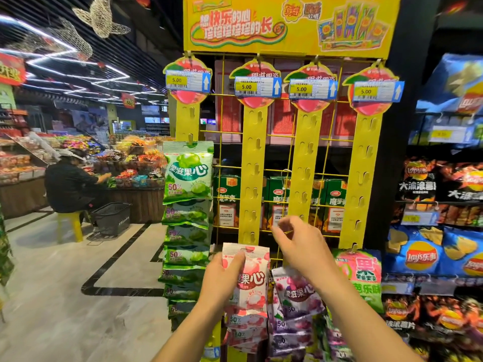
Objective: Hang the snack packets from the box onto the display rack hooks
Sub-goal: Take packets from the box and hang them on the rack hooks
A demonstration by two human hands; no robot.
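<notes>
The pink packet stood upright, its long axis vertical, in the left hand, thumb across its front and fingers curled behind. Its top edge sat just below the lowest bare hook of the second yellow strip, and it seemed not yet hung. More pink packets hung beneath it. The hook therefore lay straight above the packet, with the left hand much the nearer, so a short lift would likely be enough. The right hand was higher and to the right, beside the third strip, fingertips drawn together. Whether they pinched anything could not be told. Purple packets hung below it, and green packets filled the first strip.
</notes>
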